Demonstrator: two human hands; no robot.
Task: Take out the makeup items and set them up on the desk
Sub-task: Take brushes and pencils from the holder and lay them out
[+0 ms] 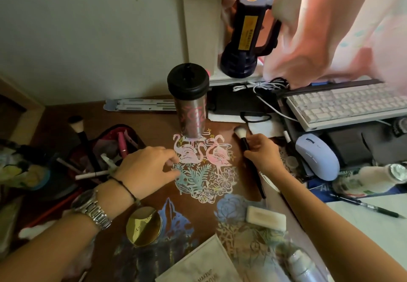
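A person's two hands work over a cluttered brown desk point(154, 125) seen from a head-worn camera: the right hand point(263, 151) pinches the black handle of a white-tipped makeup brush point(243, 138) just above the desk, right of a lidded tumbler point(190, 103), while the left hand point(146, 168), fingers loosely spread and holding nothing, hovers between the open makeup bag point(105, 147) and a flamingo sticker point(198, 151). The job looks partly done: a gold compact point(144, 225), a white sponge point(265, 216) and a spray bottle point(301, 264) already lie out, but a second brush point(80, 132), a pink tube point(122, 142) and a white pencil point(92, 175) remain in or on the bag. A booklet point(198, 262) at the bottom edge reads "MAKEUP"; the compact's lettering is too small to read.
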